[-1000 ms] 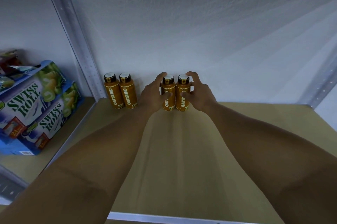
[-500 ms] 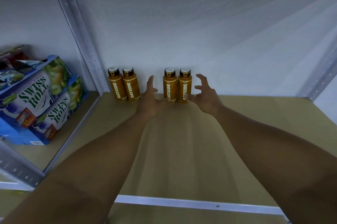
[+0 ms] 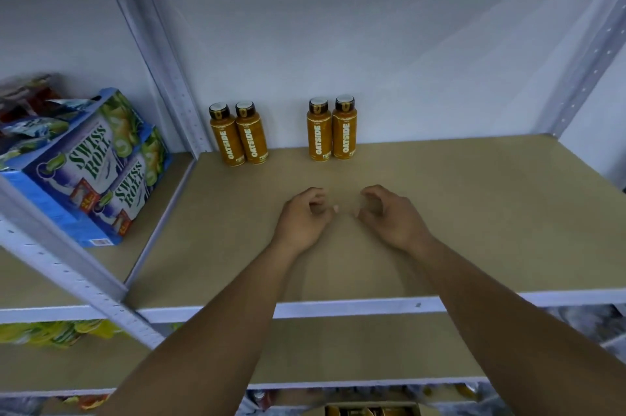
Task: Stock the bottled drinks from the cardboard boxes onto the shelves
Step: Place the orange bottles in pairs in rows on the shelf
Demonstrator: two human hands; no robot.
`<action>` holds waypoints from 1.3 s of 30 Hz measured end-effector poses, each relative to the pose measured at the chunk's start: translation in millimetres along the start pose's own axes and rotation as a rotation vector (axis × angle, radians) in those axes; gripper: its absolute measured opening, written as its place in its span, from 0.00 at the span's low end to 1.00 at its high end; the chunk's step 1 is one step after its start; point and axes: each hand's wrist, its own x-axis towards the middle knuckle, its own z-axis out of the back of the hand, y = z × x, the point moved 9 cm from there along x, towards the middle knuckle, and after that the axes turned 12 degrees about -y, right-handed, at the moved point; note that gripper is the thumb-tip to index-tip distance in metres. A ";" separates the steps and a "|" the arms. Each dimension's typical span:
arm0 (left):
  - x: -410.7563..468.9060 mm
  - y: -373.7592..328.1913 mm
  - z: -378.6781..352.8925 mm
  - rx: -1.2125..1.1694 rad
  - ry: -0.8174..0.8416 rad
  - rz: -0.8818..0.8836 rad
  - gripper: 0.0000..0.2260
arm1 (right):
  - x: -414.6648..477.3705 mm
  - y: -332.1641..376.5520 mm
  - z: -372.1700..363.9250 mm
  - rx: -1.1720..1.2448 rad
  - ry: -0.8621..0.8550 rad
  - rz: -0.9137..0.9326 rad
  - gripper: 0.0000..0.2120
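Head view, the only one. Four bottles [image 3: 319,131] stand upright at the back of the shelf [image 3: 440,212], against the wall [image 3: 406,42]. They form two pairs. The left pair [image 3: 252,132] is just beside the post [image 3: 162,53], and the right pair [image 3: 345,129] stands apart from it with bare shelf between. Within each pair the bottles are side by side; I cannot tell whether they touch.

My left hand [image 3: 301,219] and right hand [image 3: 393,215] hover over mid-shelf, near each other and in front of the right pair. Both hands hold nothing, and the fingers are loosely curled.

Swiss Roll cartons [image 3: 95,164] sit in the bay to the left. A box [image 3: 372,410] shows at the bottom edge, its contents too blurred to confirm.

Assessment: the bottles look rigid and full, so fairly weighty for their size. Their smooth labels are probably slippery. They are tall and narrow, so a nudge could tip one. I would grip round the body at mid-height, not by the cap.
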 end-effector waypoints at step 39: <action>-381.2 180.4 -163.5 0.181 0.295 0.372 0.15 | -381.2 -237.4 -90.8 -0.089 0.420 -0.321 0.21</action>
